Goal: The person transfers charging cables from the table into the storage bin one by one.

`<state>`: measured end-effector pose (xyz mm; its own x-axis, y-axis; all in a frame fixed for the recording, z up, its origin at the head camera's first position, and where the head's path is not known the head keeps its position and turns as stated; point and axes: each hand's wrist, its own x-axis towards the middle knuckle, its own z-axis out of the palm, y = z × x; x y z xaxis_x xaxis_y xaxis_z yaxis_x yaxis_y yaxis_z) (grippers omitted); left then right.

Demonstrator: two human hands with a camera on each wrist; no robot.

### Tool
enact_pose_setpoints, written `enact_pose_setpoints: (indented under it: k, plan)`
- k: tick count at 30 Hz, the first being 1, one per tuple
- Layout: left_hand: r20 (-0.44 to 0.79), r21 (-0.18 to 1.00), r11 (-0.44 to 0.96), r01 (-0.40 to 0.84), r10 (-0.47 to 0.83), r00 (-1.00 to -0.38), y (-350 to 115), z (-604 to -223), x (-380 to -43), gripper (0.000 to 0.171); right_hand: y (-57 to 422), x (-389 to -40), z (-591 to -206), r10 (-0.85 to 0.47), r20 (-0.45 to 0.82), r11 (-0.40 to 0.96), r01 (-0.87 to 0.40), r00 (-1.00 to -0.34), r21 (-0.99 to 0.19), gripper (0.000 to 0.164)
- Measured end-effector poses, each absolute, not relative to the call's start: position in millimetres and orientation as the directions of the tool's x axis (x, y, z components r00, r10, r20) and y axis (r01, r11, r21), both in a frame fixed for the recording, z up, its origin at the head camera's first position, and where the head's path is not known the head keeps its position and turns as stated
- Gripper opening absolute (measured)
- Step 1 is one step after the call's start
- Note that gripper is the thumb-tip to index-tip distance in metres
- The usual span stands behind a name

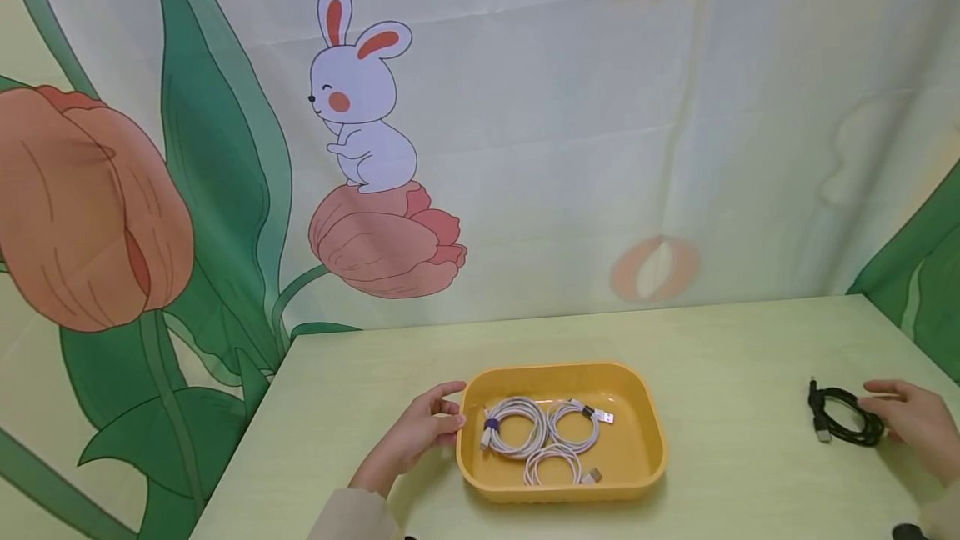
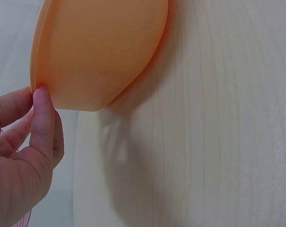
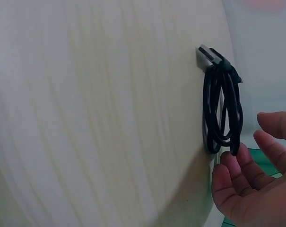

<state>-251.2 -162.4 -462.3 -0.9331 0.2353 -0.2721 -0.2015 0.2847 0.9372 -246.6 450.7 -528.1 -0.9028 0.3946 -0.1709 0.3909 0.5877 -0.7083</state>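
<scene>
A yellow plastic tray (image 1: pixel 633 486) stands near the front middle of the table. In it lie several coiled white cables, among them a thick coil (image 1: pixel 538 415) with a purple tie, a coil (image 1: pixel 595 437) with a black tie, and a thin coil (image 1: pixel 573 461). My left hand (image 1: pixel 420 432) pinches the tray's left rim; the left wrist view shows its thumb against the outer wall (image 2: pixel 105 52). Over at the right, a coiled black USB cable (image 1: pixel 823 423) lies on the table. My right hand (image 1: pixel 918 423) reaches its right end, fingers loosely bent and spread around it (image 3: pixel 256 189), not closed on it.
The pale wood-grain table (image 1: pixel 738 373) extends between the tray and the black cable. Behind it hangs a cloth backdrop (image 1: pixel 562 148) with printed tulips and a rabbit. A dark object (image 1: pixel 907 532) shows at the bottom right edge, by the right sleeve.
</scene>
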Motion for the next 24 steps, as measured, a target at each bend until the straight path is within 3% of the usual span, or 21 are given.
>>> enact_pose_setpoints:
  k: [9,24]
  plan:
    - [-0.266,0.941,0.276,-0.197,0.240,-0.934,-163,-462,-251,0.050,452,-251,-537,0.427,-0.223,0.526,0.441,-0.877,-0.728,0.054]
    - [-0.270,0.938,0.281,-0.202,0.231,-0.935,-162,-461,-250,0.051,433,-246,-526,0.478,-0.204,0.546,0.471,-0.854,-0.693,0.047]
